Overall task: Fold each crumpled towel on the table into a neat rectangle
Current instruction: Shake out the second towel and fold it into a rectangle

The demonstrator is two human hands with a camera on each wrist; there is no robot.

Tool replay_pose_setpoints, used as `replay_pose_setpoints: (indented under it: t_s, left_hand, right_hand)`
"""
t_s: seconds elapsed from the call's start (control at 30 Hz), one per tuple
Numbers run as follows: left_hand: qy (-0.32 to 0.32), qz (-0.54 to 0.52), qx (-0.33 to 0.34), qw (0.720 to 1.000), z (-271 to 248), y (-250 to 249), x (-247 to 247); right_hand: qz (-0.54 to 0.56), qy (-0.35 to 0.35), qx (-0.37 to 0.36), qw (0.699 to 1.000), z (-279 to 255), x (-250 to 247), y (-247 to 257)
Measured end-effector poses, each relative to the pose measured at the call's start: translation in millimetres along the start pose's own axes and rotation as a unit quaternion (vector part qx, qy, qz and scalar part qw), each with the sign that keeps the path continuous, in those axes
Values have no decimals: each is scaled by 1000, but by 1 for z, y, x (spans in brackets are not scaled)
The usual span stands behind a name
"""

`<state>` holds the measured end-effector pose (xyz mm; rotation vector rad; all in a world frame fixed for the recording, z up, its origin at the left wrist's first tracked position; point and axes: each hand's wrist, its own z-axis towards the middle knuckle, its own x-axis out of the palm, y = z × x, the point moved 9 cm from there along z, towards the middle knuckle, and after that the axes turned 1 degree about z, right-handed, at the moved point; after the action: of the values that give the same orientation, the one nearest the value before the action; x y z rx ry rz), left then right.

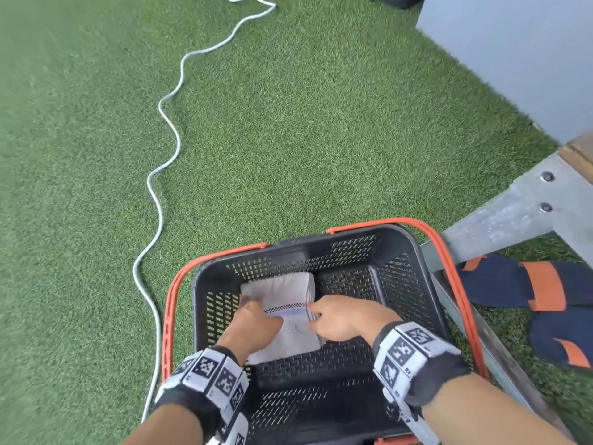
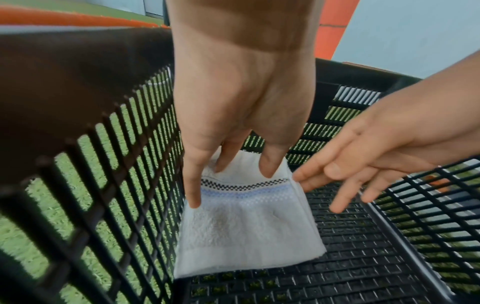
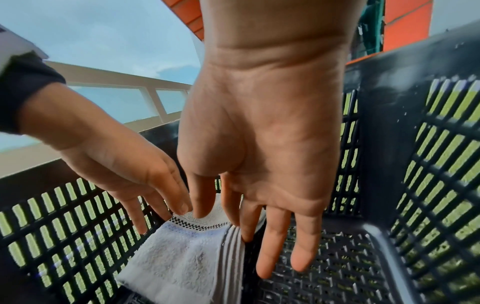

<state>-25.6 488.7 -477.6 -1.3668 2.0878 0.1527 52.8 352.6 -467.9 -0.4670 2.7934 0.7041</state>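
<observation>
A black slatted basket [image 1: 321, 243] with orange handles stands on green turf. Folded white towels [image 1: 278, 289] lie stacked against its left wall. The top towel [image 2: 246, 226] has a checked black band and a pale blue stripe. My left hand [image 1: 261, 311] rests on the towel's left side, fingers straight, thumb on top. My right hand [image 1: 316, 313] touches its right edge with straight fingers. In the right wrist view the right hand [image 3: 218, 216] has its thumb on the towel [image 3: 182, 257] and its fingers down along the folded edge. Neither hand grips the cloth.
The right half of the basket floor [image 1: 349, 281] is bare. A white cable [image 1: 159, 220] snakes over the turf at left. A grey metal table leg [image 1: 513, 207] and feet in dark and orange slippers [image 1: 529, 284] stand close at the right.
</observation>
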Motion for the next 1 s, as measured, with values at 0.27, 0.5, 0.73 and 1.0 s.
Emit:
replay_pose_setpoints:
  t_s: [0.27,0.5,0.73,1.0]
  left_hand:
    - [-9,-21,55,998,-32,-35,-34]
    - [-41,26,224,973,-108,-122,-84]
    - [-53,147,412,898,-244,-242,-112]
    - [-70,223,536,811,-369,-365,-74]
  right_hand:
    - [72,-137,-42,987,-82,-57,7]
    - [144,-342,-116,922,-210,-107,17]
    - [122,-479,-112,862,-360,-121,-9]
    - [196,-565,-26,801,-473,-86,-111]
